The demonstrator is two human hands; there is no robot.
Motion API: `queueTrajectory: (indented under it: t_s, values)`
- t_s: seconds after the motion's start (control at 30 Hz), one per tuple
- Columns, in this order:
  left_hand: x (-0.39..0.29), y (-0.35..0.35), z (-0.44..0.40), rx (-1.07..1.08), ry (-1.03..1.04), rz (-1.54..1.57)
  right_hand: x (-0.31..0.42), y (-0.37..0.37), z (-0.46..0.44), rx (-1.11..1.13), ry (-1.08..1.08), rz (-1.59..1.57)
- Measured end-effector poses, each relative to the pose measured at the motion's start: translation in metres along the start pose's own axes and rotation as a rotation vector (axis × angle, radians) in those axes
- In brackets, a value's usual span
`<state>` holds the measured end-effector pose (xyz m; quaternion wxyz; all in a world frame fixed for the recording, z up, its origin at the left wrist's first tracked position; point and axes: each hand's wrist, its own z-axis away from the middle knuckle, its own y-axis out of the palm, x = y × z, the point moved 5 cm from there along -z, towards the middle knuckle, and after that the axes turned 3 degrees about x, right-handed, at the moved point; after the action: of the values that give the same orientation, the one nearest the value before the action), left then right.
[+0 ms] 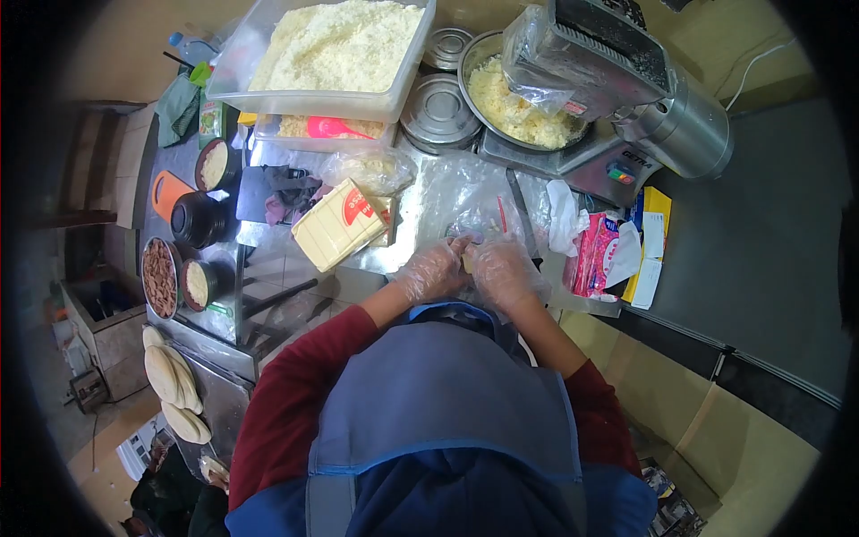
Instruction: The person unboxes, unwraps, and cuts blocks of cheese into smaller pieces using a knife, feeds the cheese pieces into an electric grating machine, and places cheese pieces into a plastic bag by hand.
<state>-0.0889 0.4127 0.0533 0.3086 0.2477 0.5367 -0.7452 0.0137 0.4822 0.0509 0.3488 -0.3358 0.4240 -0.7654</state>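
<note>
My left hand [433, 270] and my right hand [501, 271] meet close to my body at the front edge of the metal table. Both wear thin clear plastic gloves. Their fingers are bent inward and pressed together around something small and pale, mostly hidden by the fingers. Just beyond them lies a clear plastic sheet or bag [461, 192] on the table. A cream-coloured block-shaped pack with a red label [338, 224] leans at the left, near my left hand. White tissue [563, 215] and a pink packet [591, 255] lie to the right of my right hand.
A large clear tub of grated white food [340, 49] stands at the back, above a box with a pink scoop [335, 127]. A steel grating machine [626, 134] overhangs a bowl of yellowish shreds [510, 103]. Flatbreads [165, 376] and filled bowls [161, 277] are at left.
</note>
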Motion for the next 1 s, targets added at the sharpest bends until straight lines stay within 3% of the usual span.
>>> queueTrajectory:
  t_s: [0.23,0.37,0.47,0.63,0.77,0.87,0.97,1.0]
  values:
    - [0.025,0.018,0.005,-0.045,-0.136,-0.014,-0.016,-0.022,0.011,0.159,0.178,-0.180]
    - [0.022,0.016,0.007,0.024,-0.154,0.017,-0.015,-0.012,0.012,0.101,0.174,-0.193]
    - [0.025,0.019,0.005,0.015,-0.142,0.031,-0.009,0.005,0.004,0.025,0.003,0.007]
    - [0.020,0.020,0.006,0.056,-0.177,-0.035,-0.029,0.005,-0.005,0.090,-0.052,-0.322]
    - [0.022,0.024,0.006,0.008,-0.125,-0.059,-0.049,0.001,-0.013,0.103,-0.098,-0.368]
    - [0.028,0.031,0.005,0.014,-0.102,-0.028,-0.071,0.005,-0.015,0.171,0.007,-0.552]
    - [0.019,0.022,0.006,0.095,-0.211,-0.039,-0.092,0.025,-0.015,0.099,-0.006,-0.815]
    - [0.020,0.023,0.006,0.093,-0.213,-0.041,-0.093,0.029,-0.011,0.131,0.022,-1.137]
